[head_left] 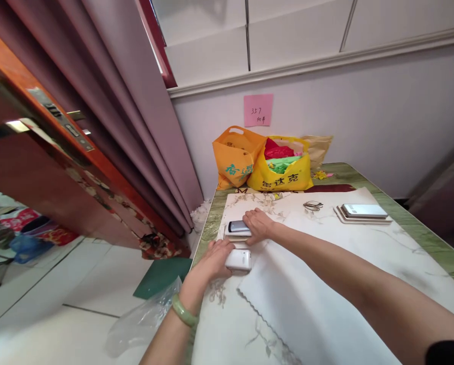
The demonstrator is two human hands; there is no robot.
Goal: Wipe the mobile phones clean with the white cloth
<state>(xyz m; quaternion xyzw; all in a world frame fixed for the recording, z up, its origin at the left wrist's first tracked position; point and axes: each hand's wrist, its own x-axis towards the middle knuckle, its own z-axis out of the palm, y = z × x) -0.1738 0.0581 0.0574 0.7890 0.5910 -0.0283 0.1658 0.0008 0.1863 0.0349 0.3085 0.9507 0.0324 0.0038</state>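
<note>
My left hand (215, 262) is closed round the left end of a small white device, like a mobile phone (240, 260), lying on the table covering. Just beyond it, my right hand (258, 225) grips the right end of a silver-grey phone-like device (237, 227). Under that one a pale, flat object (232, 238) shows in part; its kind is hidden. A light sheet with a zigzag edge (299, 289) is spread below my right forearm. A green bangle (183, 310) circles my left wrist.
At the back stand an orange bag (234, 157) and a yellow bag (284, 177) stuffed with coloured material. Glasses (312, 205) and a stack of flat devices (364, 212) lie to the right. A wooden door (86, 172) and clear plastic (143, 319) are on the left.
</note>
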